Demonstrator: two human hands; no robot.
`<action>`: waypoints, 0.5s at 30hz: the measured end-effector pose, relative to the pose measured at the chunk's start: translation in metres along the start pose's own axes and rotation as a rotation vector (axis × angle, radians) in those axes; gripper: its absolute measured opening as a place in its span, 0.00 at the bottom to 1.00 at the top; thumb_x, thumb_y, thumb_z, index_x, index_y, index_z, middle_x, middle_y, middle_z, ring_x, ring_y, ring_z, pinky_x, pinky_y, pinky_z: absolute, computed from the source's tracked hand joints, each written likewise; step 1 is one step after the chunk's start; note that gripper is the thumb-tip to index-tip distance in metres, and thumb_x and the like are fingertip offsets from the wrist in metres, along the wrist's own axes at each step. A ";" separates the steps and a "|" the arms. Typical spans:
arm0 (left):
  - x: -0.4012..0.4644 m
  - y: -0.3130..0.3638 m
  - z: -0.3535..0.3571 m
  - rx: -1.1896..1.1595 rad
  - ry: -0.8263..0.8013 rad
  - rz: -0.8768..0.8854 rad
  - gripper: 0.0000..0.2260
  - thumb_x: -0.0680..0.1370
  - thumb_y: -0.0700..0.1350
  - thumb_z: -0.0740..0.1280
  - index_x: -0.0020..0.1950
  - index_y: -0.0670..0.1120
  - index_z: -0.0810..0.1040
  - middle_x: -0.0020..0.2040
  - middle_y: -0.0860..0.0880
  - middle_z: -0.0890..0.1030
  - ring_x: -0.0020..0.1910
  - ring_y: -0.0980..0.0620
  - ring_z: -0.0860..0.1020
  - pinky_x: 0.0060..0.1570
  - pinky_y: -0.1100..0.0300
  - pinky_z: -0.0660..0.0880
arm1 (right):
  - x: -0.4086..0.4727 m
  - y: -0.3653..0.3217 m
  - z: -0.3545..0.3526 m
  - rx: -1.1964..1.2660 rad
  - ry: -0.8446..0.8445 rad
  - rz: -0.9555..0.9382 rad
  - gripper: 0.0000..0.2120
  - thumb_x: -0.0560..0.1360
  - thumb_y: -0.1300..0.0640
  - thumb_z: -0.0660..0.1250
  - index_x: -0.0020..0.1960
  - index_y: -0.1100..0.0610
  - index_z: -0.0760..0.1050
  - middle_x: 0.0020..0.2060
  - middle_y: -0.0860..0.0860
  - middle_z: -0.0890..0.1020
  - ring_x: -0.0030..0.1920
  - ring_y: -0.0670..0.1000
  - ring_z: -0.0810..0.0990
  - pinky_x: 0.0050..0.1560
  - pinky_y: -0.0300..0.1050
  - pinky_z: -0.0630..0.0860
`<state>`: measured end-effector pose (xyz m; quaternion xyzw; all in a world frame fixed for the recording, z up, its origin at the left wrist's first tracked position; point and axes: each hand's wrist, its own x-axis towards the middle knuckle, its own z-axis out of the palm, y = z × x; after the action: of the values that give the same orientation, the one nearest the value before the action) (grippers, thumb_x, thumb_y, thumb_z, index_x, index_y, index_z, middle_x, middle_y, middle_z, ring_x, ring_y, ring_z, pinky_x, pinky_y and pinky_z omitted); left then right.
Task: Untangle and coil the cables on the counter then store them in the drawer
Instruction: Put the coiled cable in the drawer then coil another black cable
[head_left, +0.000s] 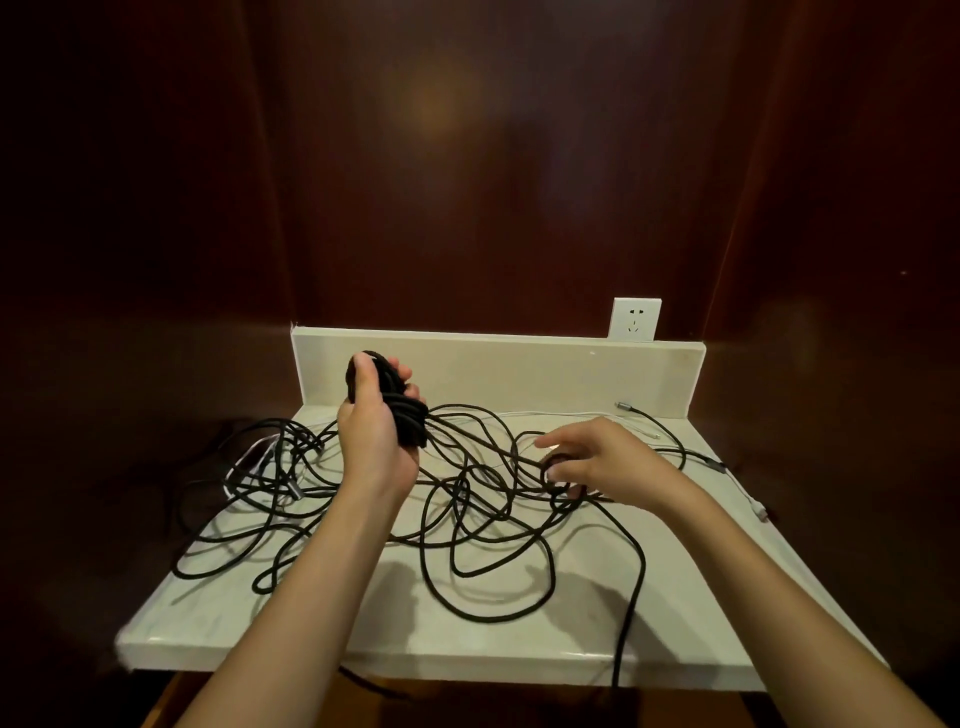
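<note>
My left hand (374, 415) grips a coiled bundle of black cable (402, 410), raised above the white counter (363, 613). Strands run from the bundle down into a tangle of black cables (467, 519) spread over the counter. My right hand (597, 462) reaches into the right side of the tangle, its fingers curled around a small loop of black cable (558, 488). A thin white cable (545, 414) lies along the back of the counter, and another white one (244, 462) lies in the tangle at the left.
A white backsplash (519, 369) closes the back of the counter, with a wall socket (635, 319) above it at the right. One black cable (626, 623) hangs over the front edge. Metal-ended plugs (623, 405) lie at the back right. Dark wooden walls surround the counter.
</note>
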<state>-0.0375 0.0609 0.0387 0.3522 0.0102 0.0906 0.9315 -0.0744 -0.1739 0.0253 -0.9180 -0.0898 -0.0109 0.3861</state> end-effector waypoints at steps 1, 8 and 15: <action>0.000 0.000 0.000 0.076 0.036 0.045 0.15 0.83 0.55 0.63 0.52 0.44 0.78 0.39 0.50 0.79 0.34 0.56 0.75 0.38 0.62 0.75 | -0.001 0.002 -0.001 0.035 0.022 0.030 0.12 0.75 0.64 0.72 0.57 0.55 0.83 0.47 0.47 0.86 0.44 0.47 0.85 0.48 0.45 0.83; 0.000 -0.008 -0.006 0.938 -0.022 0.416 0.18 0.82 0.55 0.65 0.41 0.41 0.75 0.32 0.49 0.72 0.29 0.52 0.69 0.27 0.61 0.68 | -0.007 -0.009 -0.008 0.395 0.034 0.019 0.09 0.79 0.70 0.64 0.49 0.63 0.82 0.37 0.58 0.83 0.37 0.50 0.82 0.34 0.41 0.80; 0.006 -0.026 -0.006 1.390 -0.279 0.209 0.23 0.81 0.60 0.63 0.35 0.45 0.69 0.29 0.48 0.69 0.28 0.50 0.67 0.28 0.56 0.62 | -0.007 -0.023 -0.011 0.374 0.103 -0.127 0.10 0.79 0.68 0.63 0.48 0.61 0.83 0.35 0.57 0.82 0.33 0.51 0.79 0.34 0.41 0.79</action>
<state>-0.0283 0.0472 0.0174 0.8715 -0.0874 0.1060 0.4707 -0.0852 -0.1669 0.0483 -0.8209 -0.1283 -0.0653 0.5526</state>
